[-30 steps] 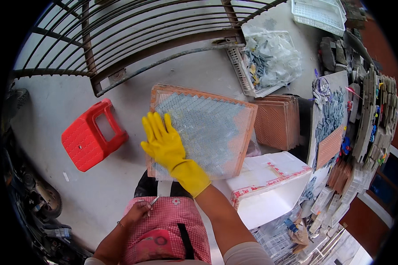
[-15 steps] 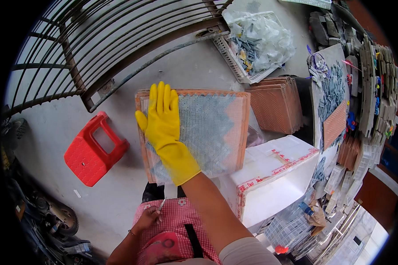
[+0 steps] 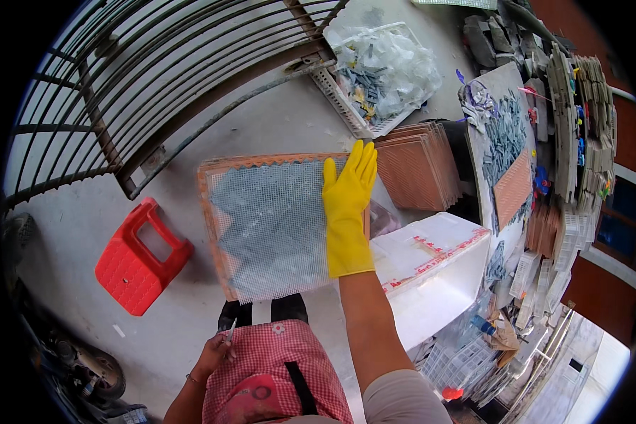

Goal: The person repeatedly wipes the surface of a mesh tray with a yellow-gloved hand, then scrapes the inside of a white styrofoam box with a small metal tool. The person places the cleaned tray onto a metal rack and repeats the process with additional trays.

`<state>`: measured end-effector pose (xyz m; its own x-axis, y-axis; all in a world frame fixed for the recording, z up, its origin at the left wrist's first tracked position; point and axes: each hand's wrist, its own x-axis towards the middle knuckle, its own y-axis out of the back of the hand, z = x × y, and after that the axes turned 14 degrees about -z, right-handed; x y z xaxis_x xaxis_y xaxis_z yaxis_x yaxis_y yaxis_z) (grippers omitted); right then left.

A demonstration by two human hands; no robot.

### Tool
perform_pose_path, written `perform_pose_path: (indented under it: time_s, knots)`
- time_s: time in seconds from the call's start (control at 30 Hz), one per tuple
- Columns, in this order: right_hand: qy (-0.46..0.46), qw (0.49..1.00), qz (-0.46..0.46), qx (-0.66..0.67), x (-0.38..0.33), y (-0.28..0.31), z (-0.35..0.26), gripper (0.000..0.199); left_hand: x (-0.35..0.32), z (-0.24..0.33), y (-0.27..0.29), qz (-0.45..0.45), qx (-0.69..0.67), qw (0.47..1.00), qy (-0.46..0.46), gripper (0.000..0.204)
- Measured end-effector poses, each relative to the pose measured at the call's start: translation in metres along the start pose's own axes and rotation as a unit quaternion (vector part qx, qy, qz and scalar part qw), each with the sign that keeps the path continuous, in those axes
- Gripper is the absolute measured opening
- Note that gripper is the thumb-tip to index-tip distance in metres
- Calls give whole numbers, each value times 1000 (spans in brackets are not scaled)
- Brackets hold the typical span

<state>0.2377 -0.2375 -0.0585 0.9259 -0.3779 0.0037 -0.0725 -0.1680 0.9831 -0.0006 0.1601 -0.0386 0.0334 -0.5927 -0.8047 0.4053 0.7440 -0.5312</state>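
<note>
My right hand (image 3: 350, 212), in a yellow rubber glove, lies flat on the right side of a white mesh sheet (image 3: 251, 272). Its fingers are stretched toward the far right corner. Beneath the mesh show grey-blue strips (image 3: 275, 205) with zigzag edges, resting on a stack of orange-brown trays (image 3: 210, 185). Down by the pink checked apron (image 3: 283, 350), my bare left hand (image 3: 218, 353) is closed around a thin, pale, pointed tool (image 3: 232, 328). Too little of that tool shows to tell its kind.
A red plastic stool (image 3: 131, 272) stands at left, near a dark metal rack (image 3: 212, 113). To the right are a white foam box (image 3: 431, 247), more ribbed brown trays (image 3: 417, 166) and a board (image 3: 502, 92) of grey strips. A white crate (image 3: 339, 106) holds plastic bags and strips.
My gloved right hand has moved from the left side of the mesh across to its right side. The left hand keeps its tool near the apron. The whole view has shifted slightly.
</note>
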Motion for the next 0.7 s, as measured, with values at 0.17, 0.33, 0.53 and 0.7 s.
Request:
perform_pose_path:
  time_s: [0.17, 0.33, 0.53, 0.7]
  knots:
    - [270, 936, -216, 67, -88, -7, -111, 61, 6, -10, -4, -19, -13, 1000, -1, 15]
    - [275, 937, -195, 94, -36, -19, -113, 60, 6, 0, -7, -9, -7, 1000, 23, 16]
    - [140, 986, -93, 20, 5, -10, -26, 64, 9, -6, -4, -8, -31, 999, 8, 16]
    - [210, 940, -268, -4, -102, -1, -90, 63, 23, -21, -11, -30, -54, 998, -9, 16]
